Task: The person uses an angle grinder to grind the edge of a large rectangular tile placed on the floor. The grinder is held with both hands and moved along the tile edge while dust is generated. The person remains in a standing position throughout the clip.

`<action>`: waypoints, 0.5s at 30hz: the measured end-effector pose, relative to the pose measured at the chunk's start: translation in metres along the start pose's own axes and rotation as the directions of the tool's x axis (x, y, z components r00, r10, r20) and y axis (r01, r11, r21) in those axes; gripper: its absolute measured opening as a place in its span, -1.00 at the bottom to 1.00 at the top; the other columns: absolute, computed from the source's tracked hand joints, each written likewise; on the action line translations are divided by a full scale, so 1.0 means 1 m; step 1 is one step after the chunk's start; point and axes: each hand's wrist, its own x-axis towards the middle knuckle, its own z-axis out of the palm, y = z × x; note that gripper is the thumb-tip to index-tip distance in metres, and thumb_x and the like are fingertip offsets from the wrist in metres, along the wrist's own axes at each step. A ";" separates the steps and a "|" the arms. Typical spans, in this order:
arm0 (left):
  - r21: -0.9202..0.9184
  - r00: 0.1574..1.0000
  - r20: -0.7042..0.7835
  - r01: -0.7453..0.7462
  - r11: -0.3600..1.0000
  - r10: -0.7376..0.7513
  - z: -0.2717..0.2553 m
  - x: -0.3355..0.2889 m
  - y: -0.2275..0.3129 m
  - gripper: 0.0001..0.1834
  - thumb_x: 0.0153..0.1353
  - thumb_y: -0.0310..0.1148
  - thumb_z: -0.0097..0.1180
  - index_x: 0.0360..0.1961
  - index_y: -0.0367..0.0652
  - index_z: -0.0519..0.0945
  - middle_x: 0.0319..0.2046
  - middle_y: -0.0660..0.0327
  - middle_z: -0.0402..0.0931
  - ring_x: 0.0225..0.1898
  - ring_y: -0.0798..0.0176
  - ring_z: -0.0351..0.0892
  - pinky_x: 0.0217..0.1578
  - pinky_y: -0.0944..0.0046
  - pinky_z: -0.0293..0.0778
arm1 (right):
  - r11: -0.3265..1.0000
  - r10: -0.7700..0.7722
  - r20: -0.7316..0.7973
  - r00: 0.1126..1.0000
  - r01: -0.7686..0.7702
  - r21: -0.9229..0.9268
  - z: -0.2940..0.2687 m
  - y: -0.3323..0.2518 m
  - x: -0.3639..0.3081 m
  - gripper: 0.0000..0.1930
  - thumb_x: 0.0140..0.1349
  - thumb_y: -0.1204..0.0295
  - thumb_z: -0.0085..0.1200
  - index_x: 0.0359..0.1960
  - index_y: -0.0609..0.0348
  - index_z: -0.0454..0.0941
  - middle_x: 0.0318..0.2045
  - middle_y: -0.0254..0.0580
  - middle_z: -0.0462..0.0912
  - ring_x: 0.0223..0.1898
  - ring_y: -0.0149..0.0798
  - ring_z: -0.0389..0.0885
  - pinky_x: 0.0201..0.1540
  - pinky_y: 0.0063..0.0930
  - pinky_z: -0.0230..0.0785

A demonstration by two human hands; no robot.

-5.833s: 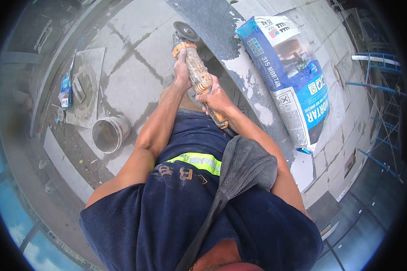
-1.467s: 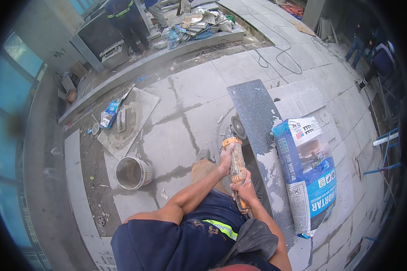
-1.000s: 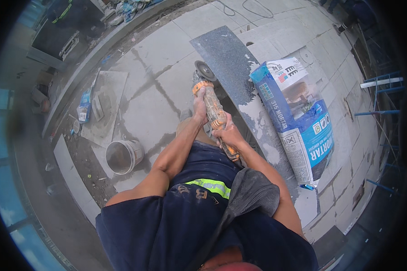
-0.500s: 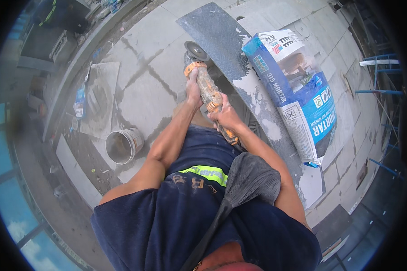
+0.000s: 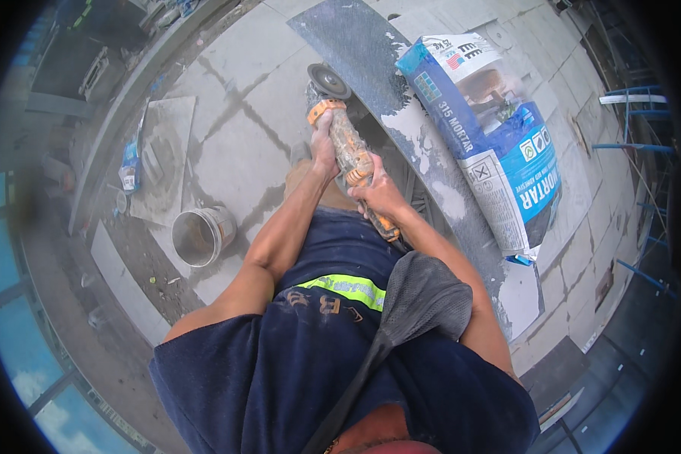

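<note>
Both my hands hold a dusty orange angle grinder (image 5: 348,145) in front of my body. Near its head, my left hand (image 5: 324,144) is wrapped round the front of the body, just behind the orange collar. My right hand (image 5: 378,192) grips the rear handle. The round cutting disc (image 5: 329,80) points away from me, beside the edge of a long dark grey slab (image 5: 356,49) with patchy white areas. I cannot tell whether the disc touches anything or spins.
A blue and white mortar bag (image 5: 484,144), torn open, lies on the slab's right side. To the left stands a dirty white bucket (image 5: 203,236), near a dusty board (image 5: 168,155) and a small blue and white bag (image 5: 131,168). Blue metal bars (image 5: 634,147) rise at the far right.
The view has shifted slightly, so the slab, mortar bag and bucket sit a little higher and further left. My grip on the angle grinder is the same.
</note>
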 end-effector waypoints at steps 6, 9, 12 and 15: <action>-0.011 1.000 -0.026 -0.014 1.000 0.014 -0.011 0.003 -0.010 -0.40 0.43 0.18 0.02 0.07 -0.20 0.46 -0.34 0.02 0.59 -0.40 -0.03 0.71 -0.34 -0.09 0.73 | 0.996 0.085 0.031 0.996 -0.084 -0.023 -0.001 -0.016 -0.013 -0.02 0.17 0.58 0.25 0.55 0.05 -0.11 -0.24 -0.02 0.66 -0.61 -0.32 0.60 -0.62 -0.40 0.50; 0.001 0.997 -0.046 -0.057 0.998 0.057 -0.012 0.005 -0.015 -0.44 0.42 0.14 0.03 0.05 -0.20 0.45 -0.35 0.01 0.59 -0.40 -0.03 0.70 -0.34 -0.10 0.73 | 0.995 0.096 0.031 0.995 -0.096 -0.012 -0.001 -0.019 -0.017 -0.02 0.16 0.58 0.26 0.55 0.06 -0.11 -0.23 -0.06 0.63 -0.60 -0.34 0.59 -0.60 -0.41 0.49; 0.025 0.997 -0.060 -0.044 0.999 0.046 -0.006 0.002 -0.012 -0.45 0.42 0.12 0.04 0.04 -0.20 0.45 -0.35 0.00 0.59 -0.40 -0.02 0.70 -0.33 -0.11 0.74 | 0.999 0.048 0.026 0.998 -0.048 -0.017 -0.003 -0.008 -0.011 -0.03 0.18 0.56 0.25 0.55 0.04 -0.12 -0.14 0.06 0.66 -0.62 -0.31 0.62 -0.63 -0.39 0.51; 0.043 0.997 -0.064 -0.048 0.998 0.051 0.001 0.000 -0.005 -0.46 0.41 0.11 0.05 0.04 -0.20 0.45 -0.35 -0.01 0.59 -0.39 -0.01 0.70 -0.32 -0.10 0.74 | 0.998 0.058 0.024 0.998 -0.058 -0.009 -0.002 -0.014 -0.009 -0.03 0.18 0.55 0.25 0.55 0.04 -0.11 -0.10 0.10 0.68 -0.63 -0.30 0.63 -0.63 -0.37 0.51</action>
